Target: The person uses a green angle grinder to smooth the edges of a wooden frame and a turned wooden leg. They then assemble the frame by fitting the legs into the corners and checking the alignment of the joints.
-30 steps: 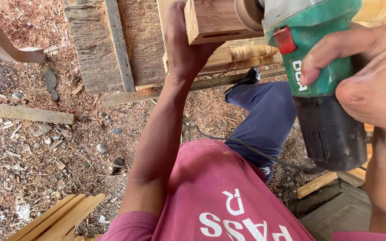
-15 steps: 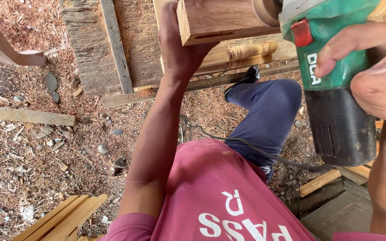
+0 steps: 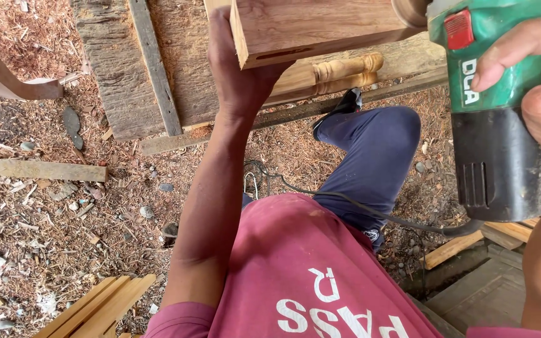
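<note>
The left hand (image 3: 236, 69) clasps the end of a squared wooden block (image 3: 320, 28) held up near the camera, while the right hand (image 3: 536, 81) wraps around a green and black power drill (image 3: 496, 119) touching the block's other end. Below lie a turned wooden spindle (image 3: 339, 72), 1 weathered plank platform (image 3: 114, 69) and sawdust-strewn ground (image 3: 45, 219), and the drill's cord (image 3: 345, 200) trails over the person's knee.

Green-and-black power tool (image 3: 496, 106), tan wooden block (image 3: 320, 28)

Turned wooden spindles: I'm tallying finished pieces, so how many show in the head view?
1. A turned spindle lies on the plank platform, just below the wooden block gripped by the left hand. That block may hide others.
</note>
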